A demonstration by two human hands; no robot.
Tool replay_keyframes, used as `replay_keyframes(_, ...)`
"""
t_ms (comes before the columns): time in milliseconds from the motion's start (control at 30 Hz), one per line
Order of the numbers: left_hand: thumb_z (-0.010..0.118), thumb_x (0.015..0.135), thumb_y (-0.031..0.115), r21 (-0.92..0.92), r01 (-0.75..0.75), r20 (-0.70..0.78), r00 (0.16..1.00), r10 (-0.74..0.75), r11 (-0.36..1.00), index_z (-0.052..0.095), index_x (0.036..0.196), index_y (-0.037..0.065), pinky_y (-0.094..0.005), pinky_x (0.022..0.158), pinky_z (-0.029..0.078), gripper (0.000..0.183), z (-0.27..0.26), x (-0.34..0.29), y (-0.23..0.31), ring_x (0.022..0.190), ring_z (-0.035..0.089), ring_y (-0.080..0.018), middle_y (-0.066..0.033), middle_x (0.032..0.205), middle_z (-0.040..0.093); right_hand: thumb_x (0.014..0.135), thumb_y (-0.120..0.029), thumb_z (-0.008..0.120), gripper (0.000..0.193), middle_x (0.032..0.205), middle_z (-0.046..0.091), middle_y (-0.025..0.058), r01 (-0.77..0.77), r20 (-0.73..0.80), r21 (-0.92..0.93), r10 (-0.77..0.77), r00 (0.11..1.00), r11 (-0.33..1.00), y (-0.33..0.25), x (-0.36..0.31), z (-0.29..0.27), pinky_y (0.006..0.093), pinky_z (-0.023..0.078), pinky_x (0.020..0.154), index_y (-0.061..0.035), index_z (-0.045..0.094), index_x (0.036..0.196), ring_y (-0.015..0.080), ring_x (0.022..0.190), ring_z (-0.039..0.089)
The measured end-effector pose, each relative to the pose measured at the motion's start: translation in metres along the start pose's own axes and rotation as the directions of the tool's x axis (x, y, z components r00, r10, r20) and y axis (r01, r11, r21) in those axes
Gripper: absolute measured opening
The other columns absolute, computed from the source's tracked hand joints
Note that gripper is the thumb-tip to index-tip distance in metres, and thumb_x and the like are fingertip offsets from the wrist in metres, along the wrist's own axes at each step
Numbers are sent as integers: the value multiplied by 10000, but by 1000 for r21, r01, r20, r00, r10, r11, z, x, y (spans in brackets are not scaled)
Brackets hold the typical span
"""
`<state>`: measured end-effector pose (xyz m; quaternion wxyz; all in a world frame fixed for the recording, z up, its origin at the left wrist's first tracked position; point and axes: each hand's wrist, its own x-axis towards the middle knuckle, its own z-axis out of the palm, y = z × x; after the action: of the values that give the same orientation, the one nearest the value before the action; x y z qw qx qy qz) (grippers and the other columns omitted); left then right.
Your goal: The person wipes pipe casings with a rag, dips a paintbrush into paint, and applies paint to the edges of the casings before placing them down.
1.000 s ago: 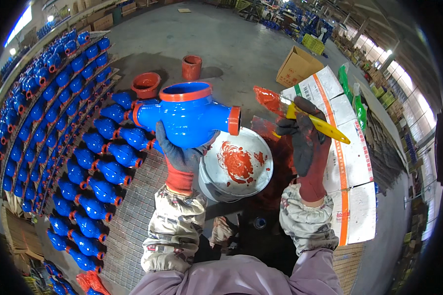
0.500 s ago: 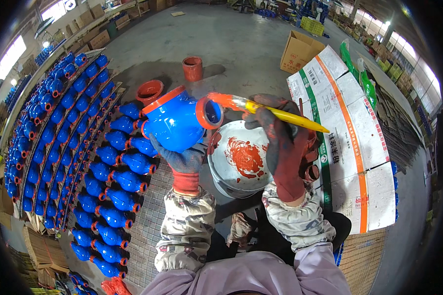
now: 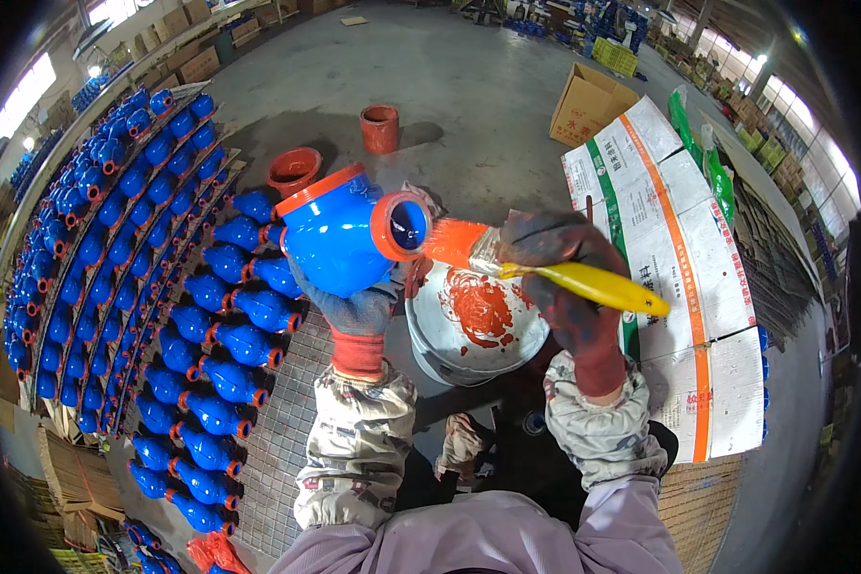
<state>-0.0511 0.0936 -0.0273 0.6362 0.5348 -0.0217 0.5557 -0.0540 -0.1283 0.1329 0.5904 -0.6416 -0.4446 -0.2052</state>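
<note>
In my gloved left hand [image 3: 359, 311] I hold up a glossy blue pipe fitting [image 3: 330, 239] with red-painted rims, my fingers wrapped under its body. Its smaller opening faces right. My gloved right hand [image 3: 566, 263] is closed round a paintbrush [image 3: 593, 287] with a yellow handle. The wide red bristles touch the rim of that opening from the right. Below the brush stands a whitish bucket [image 3: 430, 352], its light top surface smeared with wet red paint [image 3: 480, 308].
Several rows of blue fittings [image 3: 230, 364] lie on a wire mesh [image 3: 282, 421] at left, beside a loaded rack [image 3: 115, 258]. Two red cylinders [image 3: 380, 130] stand on the floor ahead. White flattened packaging [image 3: 674, 277] covers a stack at right, near a cardboard box [image 3: 593, 105].
My right hand has moved right and slightly down, and the brush now lies flatter, its bristles lower against the opening's rim. The fitting has stayed nearly in place.
</note>
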Motion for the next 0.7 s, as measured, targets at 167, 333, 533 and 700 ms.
replay_keyframes(167,887,595,384,337,-195,50,981,190,921,233,1442,53,-463,1089,310,1119,3,3,8,1284,415,-316,-158,1400,409,789,-187,660,233,1017,637,166,20,145,143,-41,989,990,3,24,1,370,488,847,-12,579,920,259,963,616)
replay_keyframes(333,879,593,438,435,-236,85,971,222,869,358,1381,17,-455,1074,320,1035,2,4,12,1270,433,-311,-179,1374,446,794,-83,645,197,893,636,70,115,230,-40,-103,968,993,11,34,4,290,510,679,-18,588,971,131,746,624)
replay_keyframes(533,896,576,346,640,-288,269,952,144,712,179,1435,15,-399,1043,380,1166,-4,8,14,1204,483,-268,-163,1349,423,854,-68,618,207,807,603,16,-259,46,219,255,966,941,16,21,13,230,491,605,-9,561,1043,54,663,546)
replay_keyframes(700,908,565,406,529,-232,145,973,183,816,129,1452,3,-407,1052,373,1247,-8,3,2,1242,458,-284,-181,1388,380,881,-44,625,174,798,619,49,-304,-216,305,376,901,903,16,-11,35,229,492,591,-18,541,1031,70,683,573)
